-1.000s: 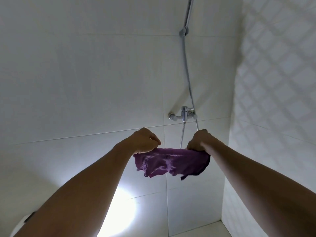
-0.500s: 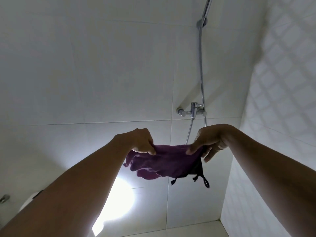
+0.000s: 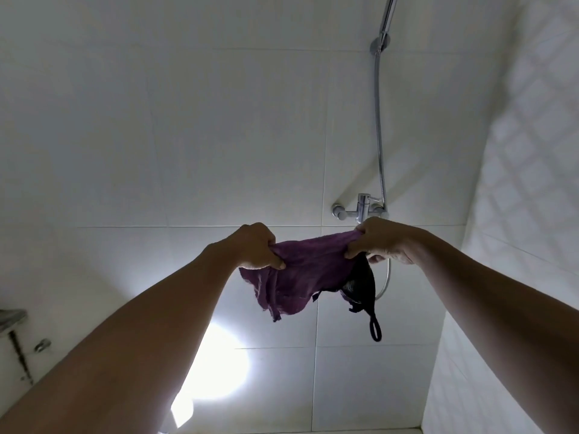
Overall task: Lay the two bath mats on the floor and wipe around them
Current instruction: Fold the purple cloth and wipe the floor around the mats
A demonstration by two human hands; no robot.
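Cloth (image 3: 310, 270), purple and crumpled, hangs between two raised hands in the middle of the view, held in the air in front of a tiled wall. Nearest the camera, two bare forearms reach up and forward from the lower corners. The left grip (image 3: 257, 245) is closed on the cloth's left top edge, fingers curled round the fabric. The right grip (image 3: 382, 241) is closed on the right top edge, thumb and forefinger pinching a bunched fold. The two hands are apart, and the top edge runs between them, higher on the right. Below it the fabric sags in loose folds, with a frayed corner hanging lowest on the left. A black piece (image 3: 363, 283) hangs under the right grip, partly in front of the purple. Whether it is sewn to the cloth or separate cannot be told. A thin black loop (image 3: 375, 330) dangles from its bottom end.

Behind, the wall (image 3: 156, 136) is covered in large pale tiles. A chrome tap (image 3: 360, 209) is mounted on it just above the right grip. A metal hose (image 3: 379, 120) rises from the tap to a bracket (image 3: 380, 45) near the top edge. A bright glare (image 3: 219, 364) shines on the tiles below the cloth. At the far left edge sits a small metal fixture (image 3: 12, 317), too cut off to identify. The side wall (image 3: 532, 151) on the right has a diamond pattern.
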